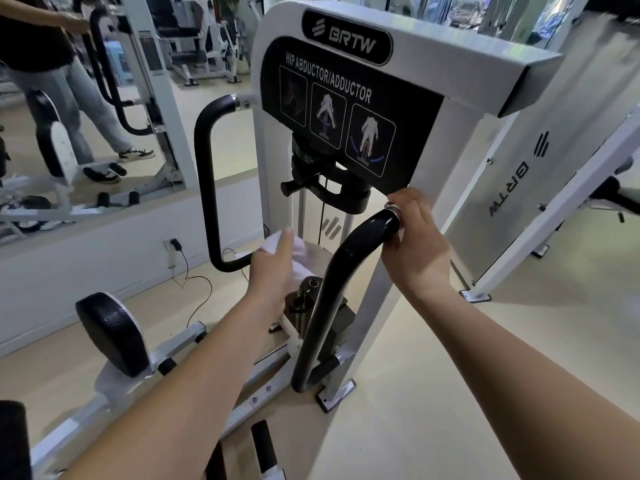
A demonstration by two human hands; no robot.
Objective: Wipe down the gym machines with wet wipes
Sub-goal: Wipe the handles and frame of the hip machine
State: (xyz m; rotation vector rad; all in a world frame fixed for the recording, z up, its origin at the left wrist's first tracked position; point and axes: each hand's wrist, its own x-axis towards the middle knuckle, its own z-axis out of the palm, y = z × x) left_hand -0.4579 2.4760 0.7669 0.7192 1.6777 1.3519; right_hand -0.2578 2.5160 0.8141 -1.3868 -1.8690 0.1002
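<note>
Wiping the white hip abductor/adductor machine (450,140), both hands up at its handles.

The left hand (273,268) is curled around a crumpled white wet wipe (298,251), between two glossy black handlebars; the right hand (415,244) clasps the near bar's (332,289) top end, and that bar runs steeply downward just right of the wipe.

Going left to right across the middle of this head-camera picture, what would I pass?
Mirror on the wall → left black handle of the hip machine → left hand holding a white wipe → right black handle → right hand gripping its top end → neighbouring machine's white BRTW panel.
</note>
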